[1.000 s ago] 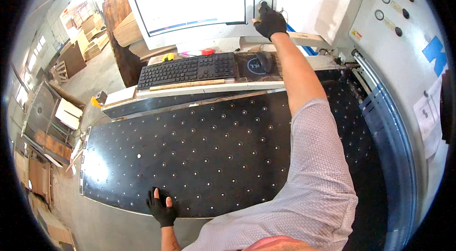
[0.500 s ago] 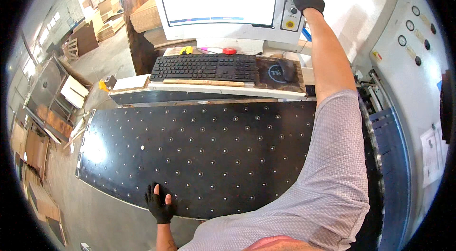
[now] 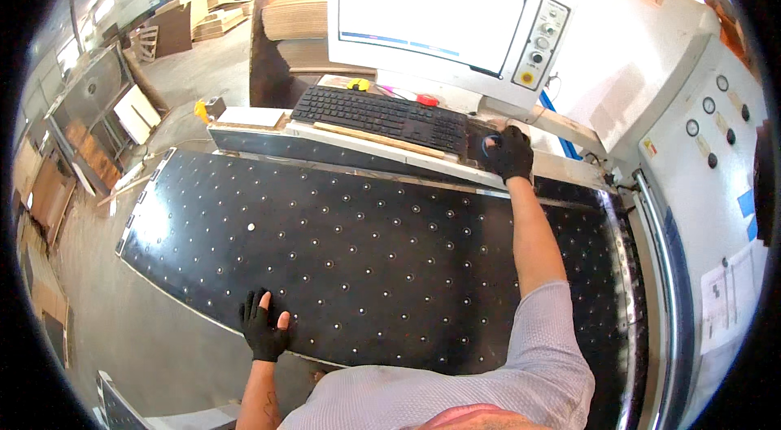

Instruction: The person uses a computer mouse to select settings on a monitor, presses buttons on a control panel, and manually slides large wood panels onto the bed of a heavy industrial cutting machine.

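My left hand [image 3: 264, 332], in a black glove with bare thumb and fingertip, rests with its fingers apart on the near left edge of a black table [image 3: 382, 267] dotted with small pale studs. My right hand [image 3: 509, 155], gloved the same way, is curled over the computer mouse at the right end of the shelf, and the mouse is hidden beneath it. The dark mouse pad [image 3: 475, 143] shows partly beside that hand. Just left of it lies a black keyboard [image 3: 382, 117]. Above stands a white-framed monitor [image 3: 431, 11] with a lit screen.
A button panel [image 3: 541, 43] with a yellow-ringed button flanks the screen. A yellow tape measure [image 3: 358, 84] and a red object [image 3: 427, 100] lie behind the keyboard. At the right rises a white machine housing [image 3: 667, 145] with gauges and knobs. Stacked boards [image 3: 297, 19] stand behind the shelf.
My right hand has come down from the button panel to the mouse. My left hand stays on the table edge. The view has shifted, so the monitor sits farther right and tilted.
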The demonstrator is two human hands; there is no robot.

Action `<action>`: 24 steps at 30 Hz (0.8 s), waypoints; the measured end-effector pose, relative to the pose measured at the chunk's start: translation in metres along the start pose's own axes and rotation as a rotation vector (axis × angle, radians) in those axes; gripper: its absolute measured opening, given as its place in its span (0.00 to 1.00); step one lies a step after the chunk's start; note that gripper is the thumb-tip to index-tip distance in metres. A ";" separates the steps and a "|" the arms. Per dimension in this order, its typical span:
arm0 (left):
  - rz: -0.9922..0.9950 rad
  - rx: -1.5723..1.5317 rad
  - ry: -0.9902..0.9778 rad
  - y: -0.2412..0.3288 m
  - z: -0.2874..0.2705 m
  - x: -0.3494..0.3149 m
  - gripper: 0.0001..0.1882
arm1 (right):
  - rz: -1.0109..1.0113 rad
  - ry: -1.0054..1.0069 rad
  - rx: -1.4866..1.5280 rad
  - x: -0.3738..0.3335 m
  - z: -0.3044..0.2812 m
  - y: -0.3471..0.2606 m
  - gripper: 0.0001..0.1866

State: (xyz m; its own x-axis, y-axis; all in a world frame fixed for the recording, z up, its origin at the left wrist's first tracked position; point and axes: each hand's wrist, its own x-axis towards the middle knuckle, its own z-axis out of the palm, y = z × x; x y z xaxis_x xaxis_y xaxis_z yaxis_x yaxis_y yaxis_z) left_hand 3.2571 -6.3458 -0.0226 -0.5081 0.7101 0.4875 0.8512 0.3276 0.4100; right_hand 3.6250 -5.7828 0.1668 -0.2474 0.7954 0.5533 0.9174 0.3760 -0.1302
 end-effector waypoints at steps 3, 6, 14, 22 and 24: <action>-0.021 -0.051 -0.021 0.007 -0.003 0.004 0.34 | -0.026 0.073 0.037 -0.015 0.004 0.004 0.26; -0.001 -0.015 0.018 0.001 0.000 -0.004 0.33 | 0.113 0.063 0.120 -0.017 0.014 -0.001 0.30; 0.002 -0.028 0.006 0.002 0.000 -0.002 0.32 | -0.039 0.087 0.369 -0.014 0.026 0.011 0.28; 0.009 -0.004 0.018 0.004 -0.003 -0.001 0.33 | 0.040 0.083 0.334 -0.013 0.034 0.011 0.28; 0.014 -0.040 0.030 0.005 -0.003 0.000 0.33 | 0.042 0.108 0.329 -0.013 0.037 0.016 0.28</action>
State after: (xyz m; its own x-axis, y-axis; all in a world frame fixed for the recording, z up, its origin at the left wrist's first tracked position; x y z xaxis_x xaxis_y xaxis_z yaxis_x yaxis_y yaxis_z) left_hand 3.2612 -6.3456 -0.0182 -0.5007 0.6953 0.5156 0.8525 0.2926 0.4332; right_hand 3.6317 -5.7690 0.1272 -0.1614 0.7651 0.6234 0.7720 0.4914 -0.4032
